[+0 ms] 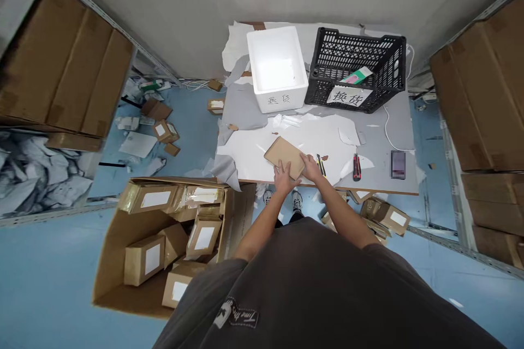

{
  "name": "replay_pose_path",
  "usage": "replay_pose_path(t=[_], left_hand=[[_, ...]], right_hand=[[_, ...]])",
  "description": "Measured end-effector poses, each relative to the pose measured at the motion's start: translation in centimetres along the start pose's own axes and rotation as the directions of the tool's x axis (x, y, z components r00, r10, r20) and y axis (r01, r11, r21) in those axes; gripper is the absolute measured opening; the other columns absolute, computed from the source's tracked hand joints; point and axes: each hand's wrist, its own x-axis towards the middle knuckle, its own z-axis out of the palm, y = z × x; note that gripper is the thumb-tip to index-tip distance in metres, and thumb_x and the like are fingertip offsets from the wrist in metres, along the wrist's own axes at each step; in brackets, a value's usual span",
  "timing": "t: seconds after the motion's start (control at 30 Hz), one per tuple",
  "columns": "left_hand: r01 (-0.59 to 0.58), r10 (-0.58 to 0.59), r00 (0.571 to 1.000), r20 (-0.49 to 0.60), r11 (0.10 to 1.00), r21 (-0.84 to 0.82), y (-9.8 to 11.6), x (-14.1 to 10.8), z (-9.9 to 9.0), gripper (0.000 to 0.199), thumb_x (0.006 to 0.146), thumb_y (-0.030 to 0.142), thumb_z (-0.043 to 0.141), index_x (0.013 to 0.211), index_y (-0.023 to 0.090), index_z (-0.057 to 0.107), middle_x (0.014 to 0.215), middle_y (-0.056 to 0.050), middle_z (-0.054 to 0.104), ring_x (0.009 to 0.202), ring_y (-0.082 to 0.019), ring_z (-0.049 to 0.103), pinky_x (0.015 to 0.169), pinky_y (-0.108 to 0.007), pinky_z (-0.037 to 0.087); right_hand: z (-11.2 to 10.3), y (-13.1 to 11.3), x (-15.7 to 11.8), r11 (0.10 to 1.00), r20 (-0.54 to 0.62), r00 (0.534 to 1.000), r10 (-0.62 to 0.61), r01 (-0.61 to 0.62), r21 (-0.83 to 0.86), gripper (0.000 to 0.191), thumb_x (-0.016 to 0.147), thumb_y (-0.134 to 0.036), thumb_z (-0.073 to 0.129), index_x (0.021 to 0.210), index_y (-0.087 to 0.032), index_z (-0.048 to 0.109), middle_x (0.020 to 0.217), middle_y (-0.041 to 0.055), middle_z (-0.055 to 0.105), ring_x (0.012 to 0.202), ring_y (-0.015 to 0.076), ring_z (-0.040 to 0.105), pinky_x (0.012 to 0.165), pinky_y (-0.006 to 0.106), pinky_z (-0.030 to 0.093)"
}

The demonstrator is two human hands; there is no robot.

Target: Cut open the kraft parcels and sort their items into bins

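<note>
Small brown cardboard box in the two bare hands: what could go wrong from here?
The bare right hand could brush the slim black-and-yellow cutter beside it; whether a blade is out, I cannot tell.
The small brown cardboard box is held near the grey table's front edge, so it might fall if the left hand slips.

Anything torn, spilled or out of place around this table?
Yes. The table's paper covering is torn and ragged, with a grey flap hanging over the front edge at the left and loose scraps scattered on top. Small boxes lie jumbled on the floor to the left. The held cardboard box shows no obvious damage.
</note>
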Motion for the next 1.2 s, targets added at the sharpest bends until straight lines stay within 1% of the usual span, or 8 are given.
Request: replay_pose_path(t=[0.17, 0.27, 0.4, 0.6, 0.7, 0.87, 1.03, 1.2], left_hand=[[-0.187, 0.193, 0.978, 0.074, 0.979, -0.087, -5.3, 2.7, -2.2, 0.118, 0.07, 0.025, 0.099, 0.173, 0.027, 0.042, 0.189, -0.013, 0.008, 0.171, -0.051, 0.012, 0.133, -0.061, 0.036], [-0.182, 0.204, 0.976, 0.071, 0.955, -0.235, -9.6, 3.3, -3.5, 0.107, 0.081, 0.018, 0.087, 0.175, 0.031, 0.038, 0.189, -0.012, 0.0, 0.162, -0.041, 0.044, 0.127, -0.052, 0.047], [-0.153, 0.208, 0.972, 0.111, 0.913, -0.378, -11.7, 3.1, -3.3, 0.1, 0.09, 0.01, 0.067, 0.179, 0.031, 0.027, 0.184, -0.013, 0.03, 0.156, -0.033, 0.053, 0.127, -0.049, 0.047], [-0.194, 0.248, 0.965, 0.082, 0.89, -0.413, -10.9, 3.1, -3.8, 0.099, 0.088, 0.006, 0.066, 0.178, 0.028, 0.031, 0.164, -0.01, 0.061, 0.151, -0.03, 0.058, 0.127, -0.045, 0.046], [-0.169, 0.201, 0.977, 0.075, 0.937, -0.305, -10.1, 3.3, -6.5, 0.084, 0.096, 0.019, 0.067, 0.176, 0.027, 0.039, 0.134, -0.01, 0.079, 0.126, -0.03, 0.072, 0.113, -0.042, 0.054], [-0.143, 0.112, 0.983, -0.143, 0.963, -0.228, -7.2, 4.1, -12.1, 0.072, 0.103, 0.046, 0.069, 0.169, 0.027, 0.05, 0.109, -0.007, 0.082, 0.102, -0.026, 0.075, 0.099, -0.035, 0.054], [0.012, -0.037, 0.994, -0.1, 0.97, -0.241, -4.1, 6.4, -13.3, 0.055, 0.105, 0.052, 0.064, 0.152, 0.024, 0.068, 0.104, -0.009, 0.081, 0.102, -0.028, 0.075, 0.094, -0.036, 0.055], [-0.049, -0.001, 0.984, -0.179, 0.959, -0.28, -4.1, 7.0, -12.1, 0.057, 0.105, 0.047, 0.064, 0.155, 0.019, 0.062, 0.131, -0.016, 0.075, 0.111, -0.029, 0.073, 0.101, -0.04, 0.056]], right_hand=[[1.6, -1.8, -0.8, 0.989, 0.061, 0.993, 0.105, -0.098, -0.111, 0.077, 0.091, -0.018, 0.071, 0.166, -0.02, 0.051, 0.144, 0.0175, 0.061, 0.128, 0.0327, 0.066, 0.11, 0.039, 0.054], [4.0, -3.1, -2.2, 0.991, 0.036, 0.991, 0.128, -0.126, -0.052, 0.077, 0.094, -0.021, 0.07, 0.168, -0.023, 0.047, 0.14, 0.0154, 0.064, 0.123, 0.0315, 0.07, 0.107, 0.04, 0.056], [7.3, -4.4, -2.8, 0.98, -0.104, 0.976, 0.191, -0.183, 0.078, 0.072, 0.098, -0.025, 0.064, 0.168, -0.023, 0.044, 0.144, 0.0153, 0.063, 0.125, 0.0314, 0.07, 0.11, 0.045, 0.056], [7.5, -5.4, -2.2, 0.982, -0.165, 0.97, 0.179, -0.165, 0.096, 0.065, 0.095, -0.021, 0.063, 0.159, -0.021, 0.053, 0.152, 0.0171, 0.062, 0.134, 0.0337, 0.064, 0.112, 0.048, 0.056], [5.4, -6.3, -2.2, 0.994, -0.215, 0.972, 0.1, -0.09, 0.056, 0.058, 0.1, -0.026, 0.06, 0.158, -0.017, 0.057, 0.136, 0.0191, 0.068, 0.128, 0.0361, 0.064, 0.113, 0.051, 0.054], [0.9, -7.9, -0.9, 0.998, -0.377, 0.925, -0.037, 0.056, 0.04, 0.057, 0.109, -0.035, 0.05, 0.164, -0.02, 0.053, 0.126, 0.0179, 0.07, 0.122, 0.0376, 0.062, 0.113, 0.054, 0.051], [-1.2, -8.5, 2.6, 0.989, -0.36, 0.928, 0.097, -0.048, 0.142, 0.057, 0.108, -0.034, 0.047, 0.162, -0.018, 0.054, 0.121, 0.0178, 0.074, 0.116, 0.0375, 0.063, 0.106, 0.051, 0.053], [-1.5, -7.9, 3.0, 0.98, -0.343, 0.935, 0.085, -0.017, 0.197, 0.049, 0.107, -0.037, 0.047, 0.151, -0.02, 0.061, 0.133, 0.0181, 0.071, 0.119, 0.0352, 0.066, 0.105, 0.049, 0.056]])
